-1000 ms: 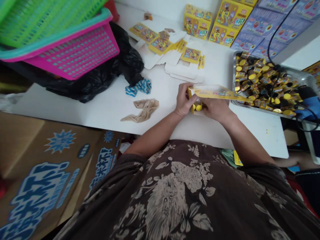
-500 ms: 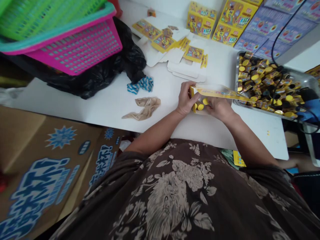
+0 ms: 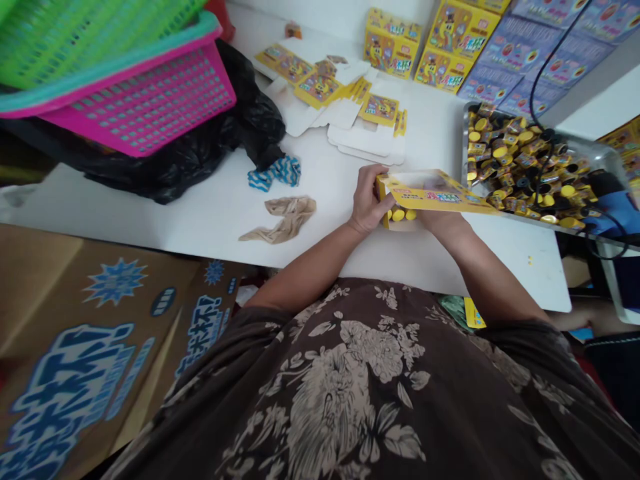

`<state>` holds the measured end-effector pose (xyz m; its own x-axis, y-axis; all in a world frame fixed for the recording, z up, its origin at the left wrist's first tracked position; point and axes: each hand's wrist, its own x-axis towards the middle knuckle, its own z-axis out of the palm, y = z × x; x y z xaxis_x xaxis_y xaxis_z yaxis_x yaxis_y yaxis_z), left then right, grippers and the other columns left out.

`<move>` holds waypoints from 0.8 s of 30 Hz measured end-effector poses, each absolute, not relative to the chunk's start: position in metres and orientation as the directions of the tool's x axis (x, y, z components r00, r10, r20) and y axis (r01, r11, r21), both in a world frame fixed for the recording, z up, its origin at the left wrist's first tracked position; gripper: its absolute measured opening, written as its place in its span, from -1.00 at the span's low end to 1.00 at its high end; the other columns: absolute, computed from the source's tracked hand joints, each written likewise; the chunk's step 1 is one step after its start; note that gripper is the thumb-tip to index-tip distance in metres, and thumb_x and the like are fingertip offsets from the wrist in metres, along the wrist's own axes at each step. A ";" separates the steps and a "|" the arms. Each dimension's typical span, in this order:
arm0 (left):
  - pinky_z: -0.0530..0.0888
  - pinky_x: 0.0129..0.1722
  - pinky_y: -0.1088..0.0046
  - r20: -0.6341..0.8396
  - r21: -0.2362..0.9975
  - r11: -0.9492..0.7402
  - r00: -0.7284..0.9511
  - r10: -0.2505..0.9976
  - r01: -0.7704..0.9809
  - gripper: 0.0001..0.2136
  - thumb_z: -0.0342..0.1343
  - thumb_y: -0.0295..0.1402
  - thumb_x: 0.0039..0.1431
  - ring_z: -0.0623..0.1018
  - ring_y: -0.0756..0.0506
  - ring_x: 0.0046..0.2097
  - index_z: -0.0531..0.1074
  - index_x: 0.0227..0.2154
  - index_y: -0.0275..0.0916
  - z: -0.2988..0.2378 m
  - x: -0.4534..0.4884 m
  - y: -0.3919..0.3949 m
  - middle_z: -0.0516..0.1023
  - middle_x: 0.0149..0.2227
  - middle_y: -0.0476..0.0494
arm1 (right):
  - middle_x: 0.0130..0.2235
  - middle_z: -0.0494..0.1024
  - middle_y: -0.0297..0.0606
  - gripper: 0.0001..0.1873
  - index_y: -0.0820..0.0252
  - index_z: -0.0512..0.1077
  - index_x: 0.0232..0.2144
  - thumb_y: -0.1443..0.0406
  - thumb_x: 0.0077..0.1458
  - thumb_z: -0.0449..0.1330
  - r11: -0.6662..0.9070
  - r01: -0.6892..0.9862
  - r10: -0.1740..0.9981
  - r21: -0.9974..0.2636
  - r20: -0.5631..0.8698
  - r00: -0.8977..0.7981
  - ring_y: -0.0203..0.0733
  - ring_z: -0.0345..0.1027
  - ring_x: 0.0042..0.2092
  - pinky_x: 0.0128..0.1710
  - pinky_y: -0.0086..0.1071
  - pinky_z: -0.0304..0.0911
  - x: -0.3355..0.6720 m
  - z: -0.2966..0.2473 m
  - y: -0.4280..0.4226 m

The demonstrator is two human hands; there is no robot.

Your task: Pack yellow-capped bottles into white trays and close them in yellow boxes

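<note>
A yellow printed carton (image 3: 433, 194) lies open at the near middle of the white table (image 3: 320, 193), its lid lifted toward me. Yellow-capped small bottles (image 3: 403, 215) show in its near end. My left hand (image 3: 367, 200) grips the carton's left end, fingers wrapped round it. My right hand (image 3: 440, 219) is under the lid at the carton's right side; its fingers are hidden.
A metal tray (image 3: 470, 153) heaped with several yellow-capped bottles stands at the right. Flat carton blanks (image 3: 350, 100) lie at the back, filled yellow boxes (image 3: 393, 43) beyond. Pink and green baskets (image 3: 130, 87) sit on a black bag (image 3: 210, 147) at left. A beige cloth (image 3: 285, 217) lies nearby.
The carton's lid has dropped lower over my right hand, which has slid further under it. My left hand stays on the carton's left end.
</note>
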<state>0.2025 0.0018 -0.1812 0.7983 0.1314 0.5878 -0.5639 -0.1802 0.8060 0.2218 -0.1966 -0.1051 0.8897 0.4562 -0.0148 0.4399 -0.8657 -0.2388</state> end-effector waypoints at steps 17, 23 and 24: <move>0.57 0.03 0.01 0.559 0.827 -0.128 0.775 0.295 -0.547 -0.23 0.15 0.55 0.10 0.58 -0.28 0.02 0.49 -0.01 -0.05 -0.186 0.210 0.007 0.53 -0.04 -0.19 | -0.12 0.68 -0.02 -0.72 0.10 0.58 -0.13 0.17 0.47 0.09 -0.799 0.496 0.382 -0.341 0.349 0.856 0.15 0.57 0.00 0.12 0.04 0.50 0.162 -0.105 -0.213; 0.50 0.06 -0.10 0.490 0.867 -0.067 0.816 0.308 -0.495 -0.35 0.20 0.47 0.17 0.55 -0.33 0.06 0.50 0.00 0.03 -0.183 0.209 0.011 0.52 0.01 -0.24 | -0.20 0.60 -0.02 -0.71 0.11 0.55 -0.27 0.15 0.42 0.10 -0.957 0.081 -0.048 -0.279 0.426 0.903 0.15 0.54 -0.01 0.06 0.04 0.47 0.194 -0.082 -0.305; 0.50 0.06 -0.09 0.488 0.867 -0.053 0.821 0.297 -0.496 -0.34 0.21 0.47 0.15 0.54 -0.33 0.06 0.50 -0.01 0.04 -0.183 0.208 0.012 0.52 0.01 -0.25 | -0.14 0.62 0.04 -0.79 0.15 0.56 -0.24 0.19 0.35 0.18 -0.972 -0.067 -0.138 -0.226 0.318 0.938 0.21 0.54 0.04 0.09 0.08 0.45 0.210 -0.078 -0.320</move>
